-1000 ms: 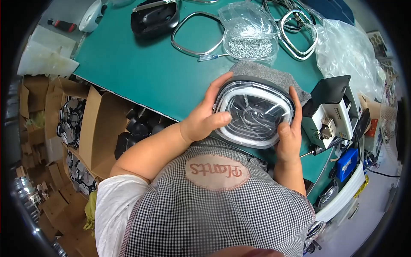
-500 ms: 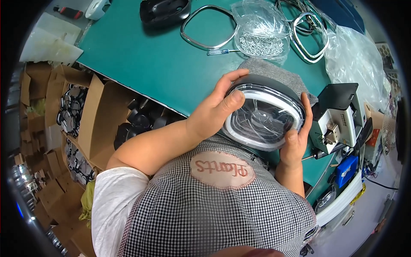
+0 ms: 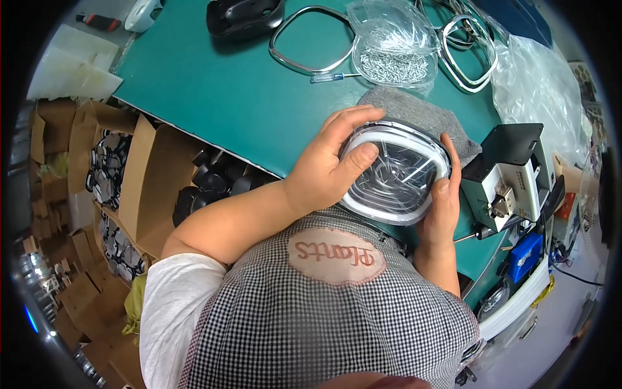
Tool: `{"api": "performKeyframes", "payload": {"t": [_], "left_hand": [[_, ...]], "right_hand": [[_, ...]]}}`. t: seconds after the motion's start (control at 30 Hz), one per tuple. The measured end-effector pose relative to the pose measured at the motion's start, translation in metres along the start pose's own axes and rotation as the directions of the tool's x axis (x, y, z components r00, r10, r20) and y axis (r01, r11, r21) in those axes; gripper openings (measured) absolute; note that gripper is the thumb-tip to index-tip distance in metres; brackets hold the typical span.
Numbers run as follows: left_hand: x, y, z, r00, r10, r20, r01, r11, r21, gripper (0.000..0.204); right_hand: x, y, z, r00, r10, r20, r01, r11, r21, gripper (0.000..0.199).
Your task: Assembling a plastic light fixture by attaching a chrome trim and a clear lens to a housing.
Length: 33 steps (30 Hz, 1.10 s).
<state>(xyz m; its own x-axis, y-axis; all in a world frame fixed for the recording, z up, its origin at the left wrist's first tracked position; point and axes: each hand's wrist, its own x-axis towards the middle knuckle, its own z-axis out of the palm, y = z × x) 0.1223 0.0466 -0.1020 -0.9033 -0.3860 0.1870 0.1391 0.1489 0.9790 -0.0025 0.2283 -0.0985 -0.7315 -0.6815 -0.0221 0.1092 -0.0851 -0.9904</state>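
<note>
Both hands hold a rounded lamp unit [image 3: 396, 172] with a clear lens, white rim and dark ribbed inside, just above the near edge of the green table [image 3: 246, 97]. My left hand [image 3: 327, 162] wraps its left side, thumb pressed on the lens. My right hand [image 3: 442, 207] grips the right rim with fingers along the edge. A grey cloth [image 3: 421, 117] lies under and behind the lamp.
A clear bag of small metal screws [image 3: 392, 48], metal trim rings [image 3: 311, 39] [image 3: 470, 48] and a black housing [image 3: 245, 16] lie farther back. A black-and-white machine [image 3: 508, 175] stands at right. Cardboard boxes of dark parts [image 3: 194, 188] sit below the table at left.
The lamp unit has tilted and shifted slightly right in my hands. My left thumb now presses on the lens, and my right fingers have slid along the right rim.
</note>
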Motion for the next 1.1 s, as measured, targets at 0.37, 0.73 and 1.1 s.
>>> {"api": "performKeyframes", "payload": {"t": [0.37, 0.73, 1.1], "left_hand": [[0.003, 0.001, 0.006, 0.998, -0.024, -0.06, 0.015, 0.99, -0.144, 0.026], [0.006, 0.012, 0.003, 0.964, -0.249, -0.089, 0.22, 0.941, -0.256, 0.032], [0.009, 0.016, 0.001, 0.96, -0.278, -0.018, 0.247, 0.88, -0.405, 0.036]], "right_hand": [[-0.001, 0.0, 0.004, 0.993, 0.096, 0.063, -0.107, 0.974, 0.198, 0.077], [-0.002, -0.003, -0.001, 0.983, 0.147, 0.114, -0.169, 0.961, 0.219, 0.12], [-0.004, -0.002, 0.002, 0.989, 0.116, 0.089, -0.134, 0.963, 0.234, 0.108]]}}
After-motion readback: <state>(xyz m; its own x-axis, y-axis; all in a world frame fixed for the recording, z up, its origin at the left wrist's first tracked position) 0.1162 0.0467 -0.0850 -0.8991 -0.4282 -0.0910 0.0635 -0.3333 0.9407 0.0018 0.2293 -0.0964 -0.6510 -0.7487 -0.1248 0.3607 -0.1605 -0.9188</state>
